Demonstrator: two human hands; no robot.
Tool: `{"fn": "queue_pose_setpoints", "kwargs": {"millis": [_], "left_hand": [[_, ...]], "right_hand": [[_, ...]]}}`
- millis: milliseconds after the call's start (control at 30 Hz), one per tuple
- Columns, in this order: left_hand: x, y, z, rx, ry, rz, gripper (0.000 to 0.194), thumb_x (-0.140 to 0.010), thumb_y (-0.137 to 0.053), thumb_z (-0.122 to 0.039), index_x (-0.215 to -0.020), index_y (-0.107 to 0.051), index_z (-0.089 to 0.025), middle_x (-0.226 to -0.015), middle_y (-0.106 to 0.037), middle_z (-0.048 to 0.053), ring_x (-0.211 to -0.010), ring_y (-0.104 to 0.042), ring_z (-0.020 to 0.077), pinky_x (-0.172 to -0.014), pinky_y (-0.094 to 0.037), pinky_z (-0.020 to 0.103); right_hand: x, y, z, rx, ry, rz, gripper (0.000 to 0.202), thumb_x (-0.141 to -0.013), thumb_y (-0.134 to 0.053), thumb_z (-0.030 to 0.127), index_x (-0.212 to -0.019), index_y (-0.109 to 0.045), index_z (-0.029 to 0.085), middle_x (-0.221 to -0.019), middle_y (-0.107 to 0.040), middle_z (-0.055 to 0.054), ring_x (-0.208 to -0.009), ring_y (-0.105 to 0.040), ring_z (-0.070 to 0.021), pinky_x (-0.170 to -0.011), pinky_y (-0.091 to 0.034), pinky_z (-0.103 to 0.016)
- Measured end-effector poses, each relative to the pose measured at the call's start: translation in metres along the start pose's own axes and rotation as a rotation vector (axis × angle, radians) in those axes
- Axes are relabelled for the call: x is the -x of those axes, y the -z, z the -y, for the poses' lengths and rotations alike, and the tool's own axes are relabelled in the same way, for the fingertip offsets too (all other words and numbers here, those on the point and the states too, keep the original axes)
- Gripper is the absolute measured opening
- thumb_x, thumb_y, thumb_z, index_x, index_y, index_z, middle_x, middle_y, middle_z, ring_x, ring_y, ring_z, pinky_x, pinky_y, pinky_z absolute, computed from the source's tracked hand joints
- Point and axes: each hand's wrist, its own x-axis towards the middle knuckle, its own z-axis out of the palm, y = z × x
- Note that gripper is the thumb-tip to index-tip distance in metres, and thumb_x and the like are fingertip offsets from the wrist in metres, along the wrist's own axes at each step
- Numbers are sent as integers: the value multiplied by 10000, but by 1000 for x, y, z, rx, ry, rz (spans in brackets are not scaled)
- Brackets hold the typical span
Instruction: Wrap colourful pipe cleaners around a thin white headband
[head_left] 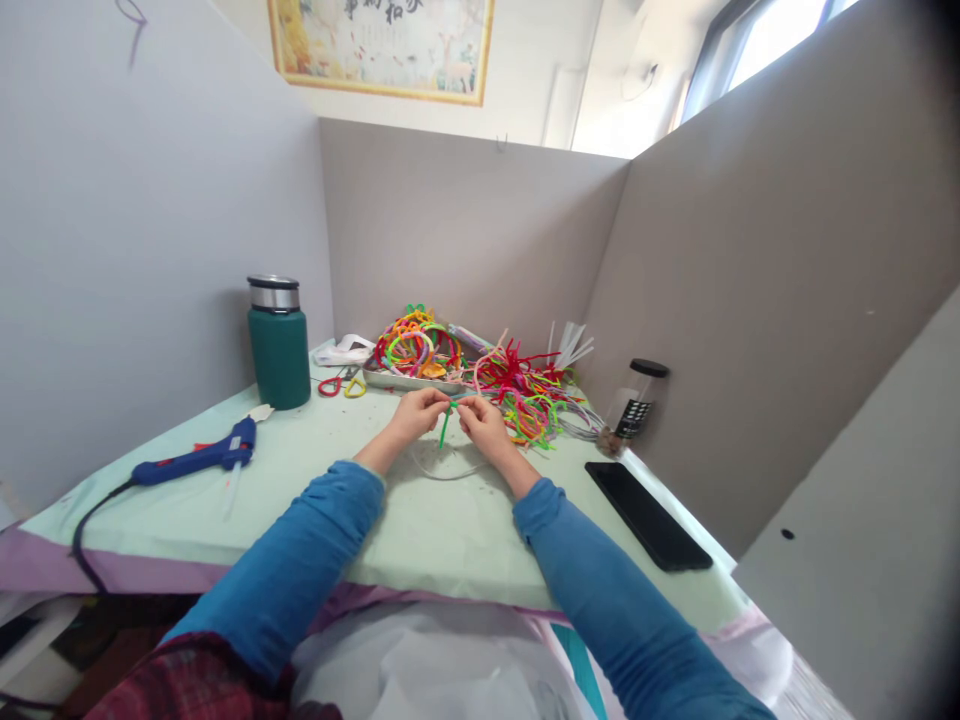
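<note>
A green pipe cleaner [445, 428] is held up between both hands over the middle of the table, with one end hanging down. My left hand [418, 412] pinches it from the left, fingers closed. From the right, my right hand [484, 422] pinches the same piece, its fingertips almost meeting the left ones. Below the hands, a thin pale grey strand [450, 477] curves across the tabletop; where its ends go is hidden by the hands.
Behind the hands are a tray [409, 382] of colourful pipe-cleaner loops, a red bundle [517, 370] and scissors [354, 388]. A green flask [280, 350] and blue glue gun [202, 455] lie left. At right are a black phone [646, 515] and a clear bottle [634, 405]. Grey partitions [472, 220] surround the table.
</note>
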Motion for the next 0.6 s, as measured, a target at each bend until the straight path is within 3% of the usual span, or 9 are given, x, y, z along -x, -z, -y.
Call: {"fn": "queue_pose_setpoints", "kwargs": {"millis": [133,267,367,467,600], "left_hand": [[-1,1,2,140,94,72,202,-723,-581,-304,-819,-583,-127,-415,-448,-71,-346,-376,60,-380,-285,188],[-3,0,9,102,123,123,189,-713,-572,-236,-869,-557,-129,-443,-464,-75,-345,-379,59,-380,-294,185],[-5,0,17,-11,57,100,176,-700,-561,-199,-866,-544,-143,-601,-574,-36,-416,-451,62,-427,-354,187],[-6,-1,24,-150,-62,66,188,-672,-572,-173,-857,-545,-154,-777,-628,1,-626,-565,102,-568,-437,208],[-6,0,27,-271,-123,95,263,-660,-517,-101,-915,-532,-163,-779,-627,-1,-746,-584,135,-661,-455,237]], "right_hand": [[1,1,-3,23,-12,31,205,-800,-477,346,-886,-550,175,-514,-450,63,-446,-395,-88,-464,-326,-203],[1,2,-7,90,-63,72,216,-800,-466,316,-931,-570,179,-514,-473,60,-440,-397,-91,-462,-323,-203],[2,2,-7,139,-75,77,241,-793,-455,279,-969,-591,186,-511,-478,58,-442,-403,-97,-467,-329,-207],[2,2,-4,169,-88,85,264,-784,-445,248,-984,-606,186,-506,-476,58,-438,-401,-97,-473,-337,-210],[3,2,-1,196,-110,87,254,-773,-447,227,-957,-617,181,-509,-480,55,-438,-398,-93,-483,-344,-209]]}}
